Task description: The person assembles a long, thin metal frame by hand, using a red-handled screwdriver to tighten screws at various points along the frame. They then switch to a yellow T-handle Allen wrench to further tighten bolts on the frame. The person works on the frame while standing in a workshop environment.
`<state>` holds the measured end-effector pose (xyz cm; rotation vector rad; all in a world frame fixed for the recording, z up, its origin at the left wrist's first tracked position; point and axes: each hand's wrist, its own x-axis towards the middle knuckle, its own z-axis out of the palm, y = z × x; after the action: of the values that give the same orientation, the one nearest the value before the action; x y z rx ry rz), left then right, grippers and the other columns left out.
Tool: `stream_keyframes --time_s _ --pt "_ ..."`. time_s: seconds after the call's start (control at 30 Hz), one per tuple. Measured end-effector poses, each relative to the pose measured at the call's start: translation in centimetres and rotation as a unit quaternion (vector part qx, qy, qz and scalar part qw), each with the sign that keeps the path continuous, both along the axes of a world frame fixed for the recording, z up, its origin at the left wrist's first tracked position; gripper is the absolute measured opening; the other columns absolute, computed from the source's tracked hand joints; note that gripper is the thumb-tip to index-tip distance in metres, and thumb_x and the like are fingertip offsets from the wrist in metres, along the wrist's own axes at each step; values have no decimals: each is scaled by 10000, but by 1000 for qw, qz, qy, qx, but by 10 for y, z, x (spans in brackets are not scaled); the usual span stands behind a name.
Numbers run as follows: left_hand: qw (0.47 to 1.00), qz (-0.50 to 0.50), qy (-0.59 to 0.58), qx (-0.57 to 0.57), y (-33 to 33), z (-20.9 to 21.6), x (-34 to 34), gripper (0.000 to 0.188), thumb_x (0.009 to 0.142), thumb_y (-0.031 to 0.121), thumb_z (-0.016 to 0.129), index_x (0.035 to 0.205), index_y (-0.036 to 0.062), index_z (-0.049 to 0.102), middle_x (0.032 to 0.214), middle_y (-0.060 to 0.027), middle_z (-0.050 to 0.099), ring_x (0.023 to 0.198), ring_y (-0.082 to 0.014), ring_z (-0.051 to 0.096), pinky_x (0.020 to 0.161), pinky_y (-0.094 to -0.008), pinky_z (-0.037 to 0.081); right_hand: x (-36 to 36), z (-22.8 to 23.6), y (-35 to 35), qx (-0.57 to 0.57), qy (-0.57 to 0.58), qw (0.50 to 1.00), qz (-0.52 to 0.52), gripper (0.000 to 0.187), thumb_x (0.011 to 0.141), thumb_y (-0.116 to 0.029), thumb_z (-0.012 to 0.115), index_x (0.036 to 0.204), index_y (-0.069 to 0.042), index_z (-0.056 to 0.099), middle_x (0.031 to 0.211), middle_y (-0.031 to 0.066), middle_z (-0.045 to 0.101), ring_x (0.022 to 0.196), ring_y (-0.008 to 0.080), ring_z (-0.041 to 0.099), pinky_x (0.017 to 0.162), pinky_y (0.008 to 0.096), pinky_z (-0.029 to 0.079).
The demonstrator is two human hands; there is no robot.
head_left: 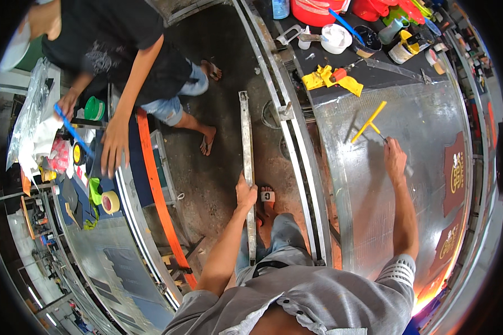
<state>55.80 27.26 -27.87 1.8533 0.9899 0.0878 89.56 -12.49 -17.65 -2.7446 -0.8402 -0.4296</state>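
My left hand [244, 194] grips a long, narrow metal bar [246, 145] that stands on end beside my leg, reaching toward the floor. My right hand [395, 156] is stretched over a clear plastic-covered table [374, 195] and holds the handle of a yellow T-shaped squeegee [369, 121], whose blade lies against the film. My feet in sandals [266, 201] show on the concrete floor below.
Another person in a black shirt leans over the left table, a hand [114, 146] on it, a blue stick [72, 131] in the other. Tape rolls [110, 201], yellow cloth [330, 78], cups, red tubs [318, 10] crowd both tables. An orange strap [156, 190] runs along the left table.
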Motion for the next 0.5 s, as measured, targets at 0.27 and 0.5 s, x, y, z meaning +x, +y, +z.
stream_keyframes --time_s 0.27,0.5 --pt "1000 6 -13 -4 8 -2 3 620 800 -22 564 1410 -42 456 1176 -281 662 1059 -363 676 926 -389 511 -85 119 98 492 445 727 -175 244 993 -125 584 1197 -1 635 699 -32 477 596 66 484 501 238 344" --pt "998 13 19 50 4 -11 -12 643 809 38 617 1399 -126 420 1248 -377 585 1116 -460 627 966 -463 497 -218 69 162 489 713 502 25 244 1005 -224 624 877 -18 653 665 80 624 553 154 582 572 321 531"
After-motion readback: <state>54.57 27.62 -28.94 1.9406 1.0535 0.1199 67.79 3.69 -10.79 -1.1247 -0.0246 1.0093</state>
